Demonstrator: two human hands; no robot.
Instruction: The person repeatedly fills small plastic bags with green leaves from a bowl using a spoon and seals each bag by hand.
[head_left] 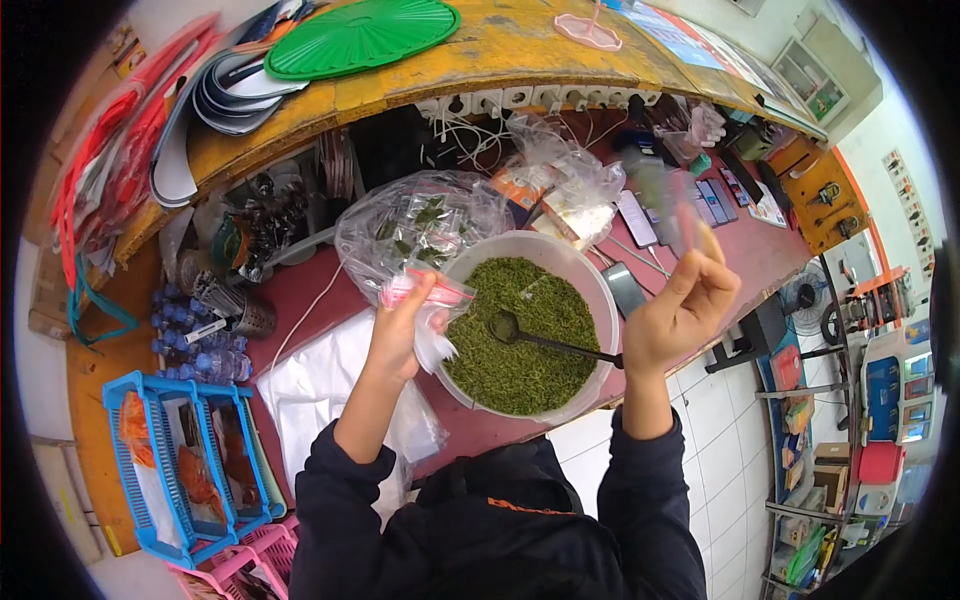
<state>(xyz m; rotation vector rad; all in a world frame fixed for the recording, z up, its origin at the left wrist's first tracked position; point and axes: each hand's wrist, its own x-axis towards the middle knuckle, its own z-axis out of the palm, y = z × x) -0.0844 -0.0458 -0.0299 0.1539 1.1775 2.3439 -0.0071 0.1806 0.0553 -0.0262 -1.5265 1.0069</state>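
Observation:
My left hand (400, 325) is closed around a bunch of small clear zip bags (440, 292) with pink-red top strips, at the left rim of a tub. Held up on the right, my right hand (682, 305) pinches a small zip bag (660, 195), smeared by motion, with a pink strip and something greenish in it. Between the hands stands a round whitish plastic tub (602, 310) holding chopped dried green leaves (530, 375). A black spoon (550, 342) lies on the leaves, its handle toward my right wrist. Behind it, a large clear bag (370, 215) contains small filled packets.
White plastic sheets (320, 370) lie left of the tub. Phones (635, 218) and cables are behind right. A yellow wooden shelf (500, 60) with a green lid (362, 38) overhangs the back. Blue baskets (150, 470) and bottles (205, 345) stand at left.

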